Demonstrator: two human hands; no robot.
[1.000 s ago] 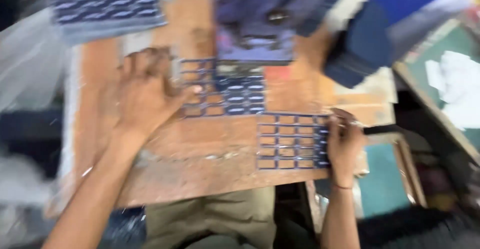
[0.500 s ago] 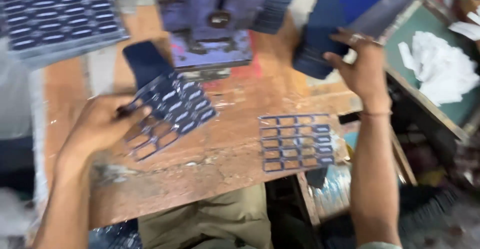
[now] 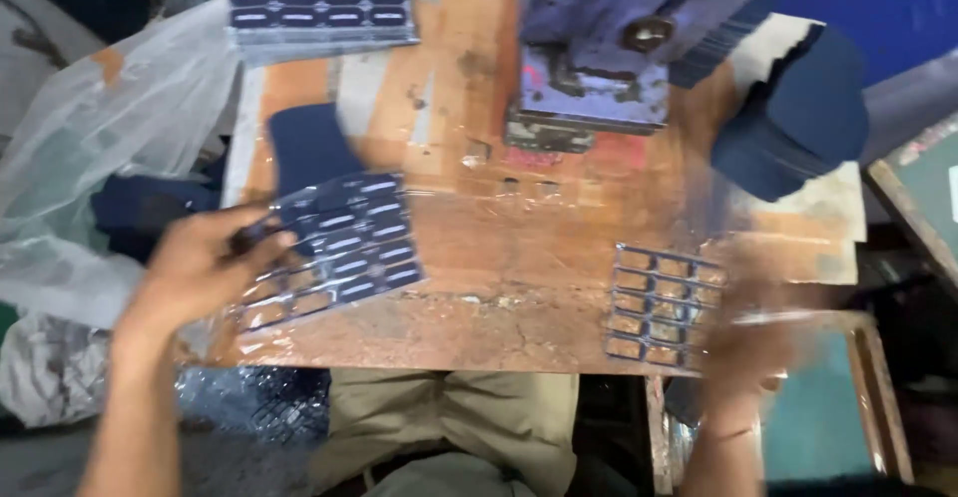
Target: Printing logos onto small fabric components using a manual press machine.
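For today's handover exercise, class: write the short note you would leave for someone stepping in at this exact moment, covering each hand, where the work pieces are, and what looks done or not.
Left hand: grips the near-left edge of a clear blister sheet with dark blue inserts, lifted at a tilt over the wooden worktop.
Right hand: motion-blurred at the near-right corner, at the edge of a blister sheet with empty pockets; grip cannot be told.
Elsewhere: a stack of filled sheets at the far left, a pile of dark blue pieces at the far right, a blue metal press at the far centre.
Done: several sheets stacked.
Left: the right-hand sheet is unfilled.
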